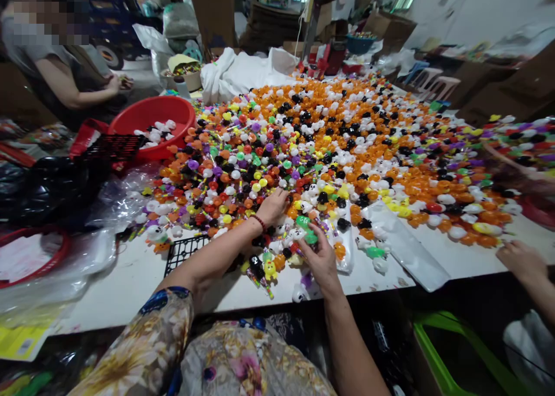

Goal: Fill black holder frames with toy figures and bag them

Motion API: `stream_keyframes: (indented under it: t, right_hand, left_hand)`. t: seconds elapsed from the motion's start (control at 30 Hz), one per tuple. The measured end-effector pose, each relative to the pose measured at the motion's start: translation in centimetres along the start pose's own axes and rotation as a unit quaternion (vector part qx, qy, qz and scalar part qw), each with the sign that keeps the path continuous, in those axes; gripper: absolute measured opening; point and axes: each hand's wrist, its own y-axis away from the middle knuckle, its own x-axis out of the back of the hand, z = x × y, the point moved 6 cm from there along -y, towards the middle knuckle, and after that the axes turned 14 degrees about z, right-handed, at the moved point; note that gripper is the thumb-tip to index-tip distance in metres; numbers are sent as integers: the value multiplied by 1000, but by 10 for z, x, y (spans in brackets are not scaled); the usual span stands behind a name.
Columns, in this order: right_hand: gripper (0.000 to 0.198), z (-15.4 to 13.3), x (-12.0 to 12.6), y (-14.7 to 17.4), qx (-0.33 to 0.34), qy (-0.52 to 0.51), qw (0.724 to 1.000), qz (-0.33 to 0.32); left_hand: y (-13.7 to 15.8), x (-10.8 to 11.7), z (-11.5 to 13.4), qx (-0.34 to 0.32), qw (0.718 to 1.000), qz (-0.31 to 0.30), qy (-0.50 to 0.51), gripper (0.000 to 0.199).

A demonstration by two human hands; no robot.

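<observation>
Wearing a floral sleeve (160, 332) and working bare-handed at the near edge of a white table (134, 269). Curving the right hand (323, 263) half-open around a green figure (306, 222), touching or nearly so; cannot tell if gripping. Passing a flat clear plastic bag (407, 245) and another person's hand (522, 260) off to the right, a black lattice tray (186, 252) to the left. Reaching farther with the left hand (271, 210), dipping bent fingertips into the near slope of a heap of small plastic figures (338, 124); cannot tell if open or closed around a piece. Seemingly being early in the handling: showing no finished batch beside the hands, and leaving a great spread, mixed in front and mostly orange, white and black behind, to go through. Counting as possibly done, at a guess, only some white and black pieces (158, 133) inside a red basin (188, 118) beyond. Sharing the room with a co-worker (69, 87) at far left.
</observation>
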Motion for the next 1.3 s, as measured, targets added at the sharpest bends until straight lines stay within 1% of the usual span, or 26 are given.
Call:
stream_keyframes:
  t: [0.07, 0.1, 0.13, 0.17, 0.2, 0.27, 0.3, 0.37, 0.43, 0.53, 0.57, 0.6, 0.63, 0.7, 0.77, 0.8, 0.87, 0.93, 1.03, 1.1, 1.13, 1.17, 1.23, 1.3]
  right_hand:
    - [59, -2, -1, -6, -7, -19, 1000, 22]
    - [62, -4, -3, -9, -8, -31, 999, 29]
    - [64, -7, -6, -13, -2, -40, 999, 30]
    - [64, -10, -9, -17, 7, -44, 998, 32]
    - [63, -12, -11, -21, 17, -41, 998, 38]
    - [58, -14, -13, -27, 28, -24, 998, 53]
    - [54, -14, -13, -29, 27, -15, 998, 58]
    - [50, -12, -10, -31, 13, -6, 998, 59]
    - [50, -10, -4, -30, -14, -5, 998, 64]
    - [54, -7, 6, -25, -66, -26, 995, 64]
    - [54, -6, 9, -22, -82, -35, 994, 63]
    - [55, -6, 12, -20, -94, -42, 993, 66]
    - [55, -7, 16, -18, -100, -46, 991, 73]
    - [55, -8, 22, -13, -100, -50, 989, 97]
    - [54, -9, 26, -8, -103, -63, 987, 104]
    - [53, -9, 27, -5, -105, -71, 987, 98]
    - [51, -8, 30, 0, -109, -81, 987, 83]
    - [49, -7, 35, 5, -100, -76, 989, 77]
    - [46, -3, 48, 9, -79, -63, 991, 91]
    - [46, 0, 58, 13, -75, -60, 989, 111]
    - [47, 2, 62, 15, -79, -60, 988, 119]
    - [48, 4, 65, 17, -86, -62, 986, 125]
    - [51, 7, 67, 21, -102, -70, 984, 125]
    - [56, 8, 65, 26, -117, -81, 983, 111]
  left_hand:
    - [15, 8, 6, 48, 992, 56, 100, 16]
    - [24, 10, 9, 80, 981, 71, 163, 17]
    - [32, 9, 13, 108, 966, 70, 222, 19]
    - [40, 7, 18, 123, 955, 55, 266, 20]
    - [45, 4, 24, 124, 947, 37, 294, 20]
    - [49, 2, 32, 106, 947, 27, 303, 21]
    - [47, 2, 34, 99, 951, 32, 290, 23]
    - [39, 1, 32, 104, 961, 40, 253, 28]
    - [24, -2, 29, 106, 971, 31, 213, 25]
    - [-7, -6, 30, 67, 988, 25, 135, 14]
    - [-18, -8, 31, 49, 993, 25, 100, 15]
    - [-29, -10, 33, 29, 997, 21, 62, 21]
    - [-38, -12, 35, 6, 1000, 9, 21, 29]
    - [-54, -21, 40, -45, 996, -36, -70, 41]
    - [-63, -29, 41, -76, 983, -86, -144, 45]
    - [-66, -32, 40, -79, 977, -102, -169, 43]
    - [-68, -34, 37, -64, 973, -112, -194, 39]
    - [-68, -33, 34, -38, 971, -105, -212, 41]
    - [-66, -29, 34, 0, 965, -96, -242, 45]
    - [-66, -26, 41, 17, 962, -96, -255, 41]
    - [-67, -26, 48, 16, 961, -94, -258, 39]
    - [-68, -26, 57, 2, 963, -89, -255, 37]
    - [-73, -33, 84, -69, 966, -86, -232, 35]
    - [-78, -46, 111, -146, 962, -109, -201, 34]
